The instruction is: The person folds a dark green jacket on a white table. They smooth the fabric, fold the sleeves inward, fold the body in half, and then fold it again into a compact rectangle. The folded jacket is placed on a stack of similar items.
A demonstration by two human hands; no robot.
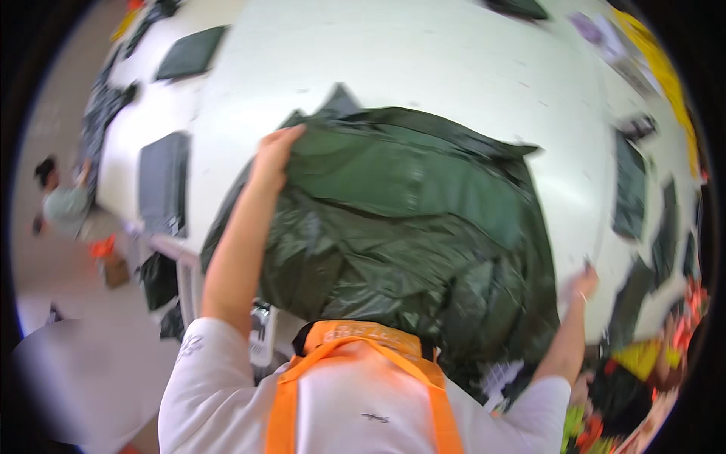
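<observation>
Right, left hand [278, 155] is on the upper left edge of the dark green fabric piece [408, 181], fingers together; can't tell pinching from pressing, grip underside hidden. Right hand [583, 283] is curled around one small dark item [587, 263], too blurred to identify.

Pose: left forearm angles up and forward, nearly straight; right arm reaches out to the side, hand lower and just off the fabric's right edge. Fabric lies between both hands, rumpled on the near side, bottom partly hidden by the orange apron [363, 333].

Beyond left hand, to its left on the white surface [265, 53]: two flat folded green pieces [164, 184]. Far ahead of right hand: one dark bundle [520, 7], cut off at top. Right of right hand: at least three green pieces [629, 185], blurred toward the rim. Well left of left hand: one co-worker [66, 204], small and soft.
</observation>
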